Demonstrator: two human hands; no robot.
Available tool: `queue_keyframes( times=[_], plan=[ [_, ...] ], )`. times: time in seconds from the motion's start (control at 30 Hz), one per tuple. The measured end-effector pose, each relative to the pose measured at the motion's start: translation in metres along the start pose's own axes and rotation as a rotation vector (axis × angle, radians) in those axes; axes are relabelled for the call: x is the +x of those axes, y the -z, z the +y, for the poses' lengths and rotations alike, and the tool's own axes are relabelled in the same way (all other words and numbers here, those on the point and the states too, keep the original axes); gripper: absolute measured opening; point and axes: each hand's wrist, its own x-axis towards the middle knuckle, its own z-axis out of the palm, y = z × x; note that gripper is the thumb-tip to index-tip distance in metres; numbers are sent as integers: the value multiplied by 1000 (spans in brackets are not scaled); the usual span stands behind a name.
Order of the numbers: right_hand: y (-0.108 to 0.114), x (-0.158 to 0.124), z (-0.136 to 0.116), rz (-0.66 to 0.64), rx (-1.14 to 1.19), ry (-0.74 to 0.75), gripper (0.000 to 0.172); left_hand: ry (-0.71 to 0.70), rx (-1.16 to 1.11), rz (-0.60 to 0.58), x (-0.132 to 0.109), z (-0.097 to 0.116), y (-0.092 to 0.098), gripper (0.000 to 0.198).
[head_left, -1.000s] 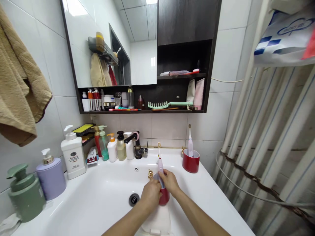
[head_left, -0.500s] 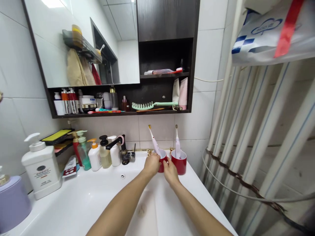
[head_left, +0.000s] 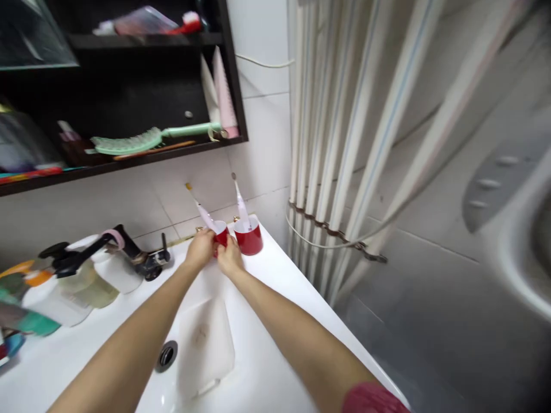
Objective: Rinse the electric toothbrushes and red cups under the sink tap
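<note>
Both hands are closed around a red cup [head_left: 221, 234] with a white inside, at the back right corner of the white sink [head_left: 275, 338]. My left hand [head_left: 201, 248] grips its left side and my right hand [head_left: 229, 256] its right front. A pale electric toothbrush [head_left: 205, 214] with a yellowish head leans left out of this cup. Just to the right stands a second red cup [head_left: 249, 240], holding another pale toothbrush [head_left: 241, 207] with a dark head. The fingertips are partly hidden behind the first cup.
A black faucet [head_left: 142, 255] and several pump bottles [head_left: 116, 267] line the sink's back left. Above hangs a dark shelf [head_left: 129, 74] bearing a green hairbrush [head_left: 172, 133] and tubes. White pipes [head_left: 353, 126] and a cable run along the right wall.
The view has swung to the right and down, so the mirror has nearly left it and more wall shows at right. Both hands remain on the same cup beside the second one.
</note>
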Motion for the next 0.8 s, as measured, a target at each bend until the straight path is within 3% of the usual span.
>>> queue_keyframes(
  times=[0.17,0.27,0.33,0.4,0.47,0.53,0.63,0.8],
  plan=[
    [9,-16,-8,-11,41,-29,39,34,105,49,-9,7,11,25],
    [18,-28,-16,-21,76,-22,44,225,66,168,-27,16,23,24],
    [27,-38,-26,-42,104,0,47,433,-156,253,-41,23,31,28],
    [38,-47,-40,-71,138,46,53,543,-532,309,-55,35,43,41],
    [52,-57,-60,-98,176,120,61,484,-906,331,-68,51,59,59],
    [66,-66,-81,-128,261,223,69,327,-1114,328,-80,70,76,68],
    [82,-79,-105,-214,569,332,71,205,-1213,353,-96,95,96,66],
    [85,-94,-109,-326,700,232,54,158,-1388,389,-119,110,99,58]
  ],
)
